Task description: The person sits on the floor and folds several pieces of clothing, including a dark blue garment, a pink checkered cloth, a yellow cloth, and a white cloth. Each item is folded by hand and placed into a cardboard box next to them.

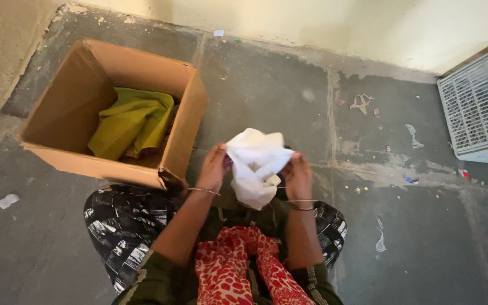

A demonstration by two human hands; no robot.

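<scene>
**White cloth still bunched up in both hands, one green piece already in the box**

Head view, the only one here: the person sits on the grey floor (266, 96) and looks down at their own lap. Both hands are up in front of the knees, closed around a white cloth (255, 164). The left hand (214, 168) pinches its edge at 9 o'clock, the right hand (297, 176) grips it at 3 o'clock. The fabric is crumpled, puffed up on top with a loose tail hanging down between the wrists, clear of the floor. No neat fold in it yet as far as I can see.

At 10 o'clock from the hands sits an open cardboard box (184, 130), its near corner just beside the left knee. Inside lies a yellow-green cloth (131, 121), draped loosely rather than stacked flat, with something brownish under it that I can't make out.

So my read: one piece is in the box, the white one is mid-handling, not yet tidy and not yet in.

Far out at 2 o'clock there's a white slatted crate (478, 104) by the wall, and bits of litter scattered on the floor.
</scene>
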